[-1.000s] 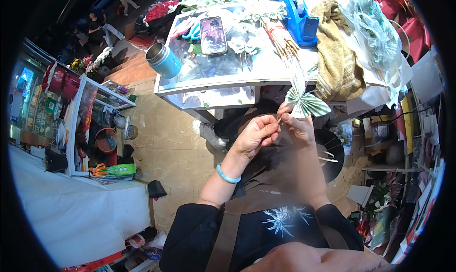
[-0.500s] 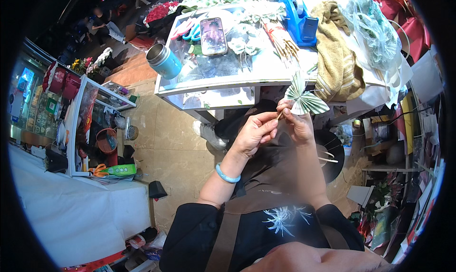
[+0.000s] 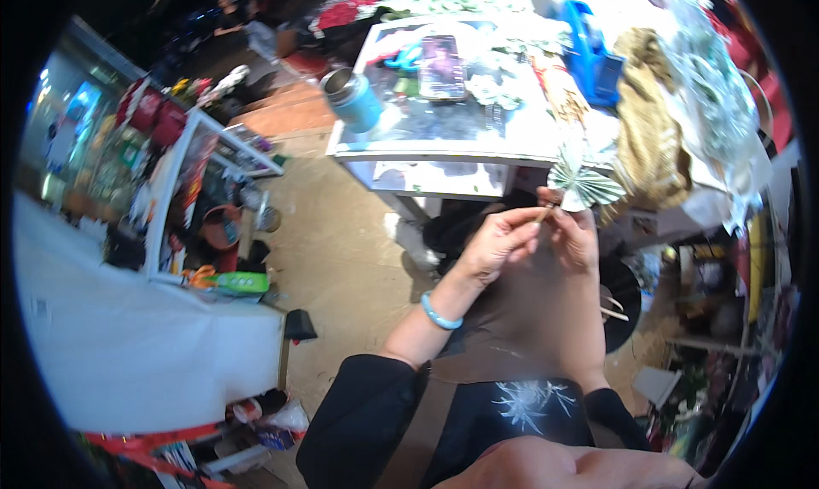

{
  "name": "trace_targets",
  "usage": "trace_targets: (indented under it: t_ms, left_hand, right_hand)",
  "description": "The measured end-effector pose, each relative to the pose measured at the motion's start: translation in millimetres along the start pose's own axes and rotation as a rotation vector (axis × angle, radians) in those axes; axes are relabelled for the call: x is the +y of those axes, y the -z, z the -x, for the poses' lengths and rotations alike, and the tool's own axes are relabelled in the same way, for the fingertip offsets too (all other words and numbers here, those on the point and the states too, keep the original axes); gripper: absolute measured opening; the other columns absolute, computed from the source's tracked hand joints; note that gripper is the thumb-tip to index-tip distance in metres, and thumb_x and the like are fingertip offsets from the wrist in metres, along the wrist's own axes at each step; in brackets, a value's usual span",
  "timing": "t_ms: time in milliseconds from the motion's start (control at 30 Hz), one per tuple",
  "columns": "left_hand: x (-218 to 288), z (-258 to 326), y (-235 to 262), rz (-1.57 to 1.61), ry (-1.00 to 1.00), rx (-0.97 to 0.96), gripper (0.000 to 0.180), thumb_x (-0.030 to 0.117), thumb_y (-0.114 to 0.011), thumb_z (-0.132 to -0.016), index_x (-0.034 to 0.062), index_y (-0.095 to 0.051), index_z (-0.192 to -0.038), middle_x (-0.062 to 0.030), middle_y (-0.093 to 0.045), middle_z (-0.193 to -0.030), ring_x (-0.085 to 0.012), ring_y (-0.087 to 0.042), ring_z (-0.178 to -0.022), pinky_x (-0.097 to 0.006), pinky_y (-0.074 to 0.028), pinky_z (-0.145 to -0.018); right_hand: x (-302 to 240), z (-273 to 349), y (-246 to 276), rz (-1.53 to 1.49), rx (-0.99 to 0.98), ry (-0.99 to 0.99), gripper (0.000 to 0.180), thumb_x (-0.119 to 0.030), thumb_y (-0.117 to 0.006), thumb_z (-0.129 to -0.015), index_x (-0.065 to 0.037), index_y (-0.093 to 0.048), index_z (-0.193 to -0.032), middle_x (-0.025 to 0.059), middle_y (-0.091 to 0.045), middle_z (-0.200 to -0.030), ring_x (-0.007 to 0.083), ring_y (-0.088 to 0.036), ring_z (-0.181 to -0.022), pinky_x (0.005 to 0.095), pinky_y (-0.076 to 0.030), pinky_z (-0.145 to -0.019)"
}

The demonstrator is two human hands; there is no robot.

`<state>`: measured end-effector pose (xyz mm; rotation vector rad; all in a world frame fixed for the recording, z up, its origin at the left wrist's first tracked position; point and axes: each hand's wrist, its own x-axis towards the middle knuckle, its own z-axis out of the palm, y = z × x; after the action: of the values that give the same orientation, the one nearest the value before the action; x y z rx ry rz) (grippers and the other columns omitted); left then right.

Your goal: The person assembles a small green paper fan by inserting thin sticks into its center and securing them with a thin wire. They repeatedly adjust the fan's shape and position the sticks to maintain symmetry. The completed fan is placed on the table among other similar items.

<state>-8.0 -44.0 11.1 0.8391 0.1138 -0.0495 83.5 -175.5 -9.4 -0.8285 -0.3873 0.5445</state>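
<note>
Head view, left hand (image 3: 502,246) pinching thin brown stick (image 3: 543,213), right hand (image 3: 577,243) gripping pleated green paper bow (image 3: 589,187) at its base, both beside white table (image 3: 461,157), pale apron marking (image 3: 509,351) blurred past reading.

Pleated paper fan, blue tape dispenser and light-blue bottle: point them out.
Pleated paper fan (image 3: 585,184), head view: middle of its folds.
Blue tape dispenser (image 3: 590,61), head view: middle of its body.
Light-blue bottle (image 3: 355,105), head view: its side wall.
</note>
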Motion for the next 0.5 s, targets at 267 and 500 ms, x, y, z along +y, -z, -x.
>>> trace_targets:
  t_ms: [267, 500]
  left_hand:
    - [0, -1, -5, -0.093, -0.097, -0.049, 0.028, 0.011, -0.059, -0.087, 0.0000, -0.056, -0.113, -0.0025, -0.064, -0.087, -0.0031, -0.051, -0.063, -0.014, -0.039, -0.052]
    - [-2, -3, -7, -0.099, -0.201, -0.014, 0.022, 0.013, -0.060, -0.087, 0.0021, -0.061, -0.105, -0.0017, -0.063, -0.080, -0.0030, -0.046, -0.055, -0.015, -0.034, -0.048]
  right_hand:
    - [6, 2, -5, -0.030, 0.122, 0.085, 0.015, 0.000, -0.064, -0.079, 0.000, -0.062, -0.094, 0.0071, -0.063, -0.087, 0.0126, -0.058, -0.072, 0.0231, -0.046, -0.063]
    - [2, 5, -16, 0.009, 0.038, 0.063, 0.010, -0.002, -0.064, -0.080, -0.001, -0.063, -0.090, 0.0053, -0.063, -0.083, 0.0097, -0.054, -0.066, 0.0215, -0.043, -0.057]
